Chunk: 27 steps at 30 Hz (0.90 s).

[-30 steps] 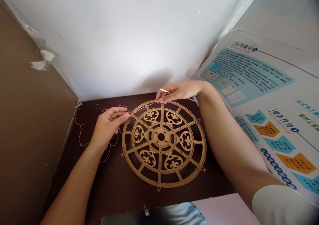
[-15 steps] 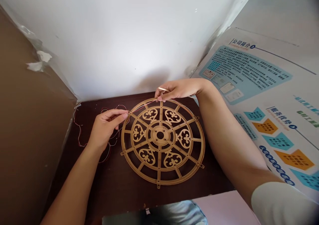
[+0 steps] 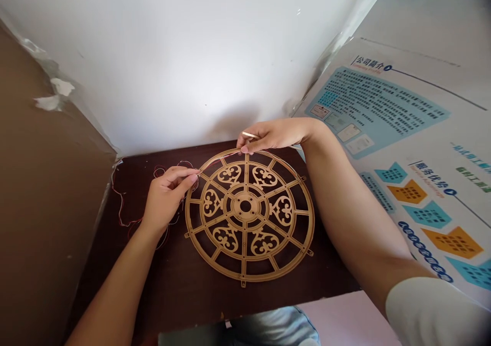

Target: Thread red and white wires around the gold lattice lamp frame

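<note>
A round tan openwork panel with scroll ornaments and small tabs at its edge lies flat on the dark table. Thin red and white wire follows its far rim. My left hand pinches this wire at the panel's upper left edge. At the top of the rim, my right hand has its thumb and fingertips on the rim by the wire. A thin pale stick is tucked between its fingers, and its far end is hidden by the hand.
Loose coils of wire spread over the table to the left, partly behind my left hand. A white wall rises at the back, a brown board at the left, and a printed poster at the right.
The wire stretch between my hands has moved outward, from across the inside of the rim to lie along it. Both hands have stayed nearly in place.
</note>
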{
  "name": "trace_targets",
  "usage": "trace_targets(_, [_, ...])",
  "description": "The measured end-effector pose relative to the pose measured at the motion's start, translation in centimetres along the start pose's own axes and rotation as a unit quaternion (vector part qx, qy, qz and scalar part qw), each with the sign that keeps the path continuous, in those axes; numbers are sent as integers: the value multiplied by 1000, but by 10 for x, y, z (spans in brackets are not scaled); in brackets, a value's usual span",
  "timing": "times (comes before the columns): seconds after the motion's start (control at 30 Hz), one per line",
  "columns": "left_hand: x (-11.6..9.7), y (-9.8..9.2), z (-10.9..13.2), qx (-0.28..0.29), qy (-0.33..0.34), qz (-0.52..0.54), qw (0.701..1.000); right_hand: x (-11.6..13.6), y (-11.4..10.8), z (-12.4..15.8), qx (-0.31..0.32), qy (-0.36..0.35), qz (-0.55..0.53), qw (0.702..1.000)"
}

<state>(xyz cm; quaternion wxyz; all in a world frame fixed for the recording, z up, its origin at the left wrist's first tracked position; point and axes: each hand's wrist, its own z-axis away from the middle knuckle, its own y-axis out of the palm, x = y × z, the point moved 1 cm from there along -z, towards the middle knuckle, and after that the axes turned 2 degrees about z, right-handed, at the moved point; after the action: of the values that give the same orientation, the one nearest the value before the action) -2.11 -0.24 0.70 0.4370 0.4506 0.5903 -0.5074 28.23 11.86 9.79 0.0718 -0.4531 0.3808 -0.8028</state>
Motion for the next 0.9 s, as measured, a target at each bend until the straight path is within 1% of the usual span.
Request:
trace_targets(0.07, [2, 2, 0, -1, 3, 13, 1000, 0, 0, 0, -3, 1, 0, 1000])
trace_targets(0.13, [4, 3, -1, -5, -9, 17, 1000, 0, 0, 0, -5, -1, 2, 1000])
trace_targets(0.2, [7, 3, -2, -2, -15, 5, 1000, -1, 0, 0, -5, -1, 4, 1000])
trace_targets(0.23, [7, 3, -3, 3, -8, -9, 1000, -1, -1, 0, -4, -1, 6, 1000])
trace_targets(0.3, [8, 2, -3, 13, 30, -53, 998, -2, -1, 0, -2, 1, 8, 1000])
trace_targets(0.37, [8, 1, -2, 20, 89, -110, 990, -2, -1, 1, -1, 3, 8, 1000])
trace_targets(0.47, [8, 2, 0, 26, 168, -190, 967, -3, -1, 1, 1, 10, 6, 1000])
trace_targets(0.53, [9, 4, 0, 27, 201, -227, 953, -3, -1, 0, 3, 13, 3, 1000])
trace_targets(0.6, [10, 5, 0, 14, 218, -243, 945, -1, 0, 0, 7, 15, 5, 1000])
trace_targets(0.73, [11, 6, 0, -23, 226, -232, 946, 0, 1, -1, 12, 14, 7, 1000])
trace_targets(0.8, [11, 6, 1, -25, 228, -228, 946, -1, 1, -1, 13, 13, 8, 1000])
trace_targets(0.9, [11, 8, 2, -14, 248, -236, 939, -2, 1, -1, 17, 14, 12, 1000])
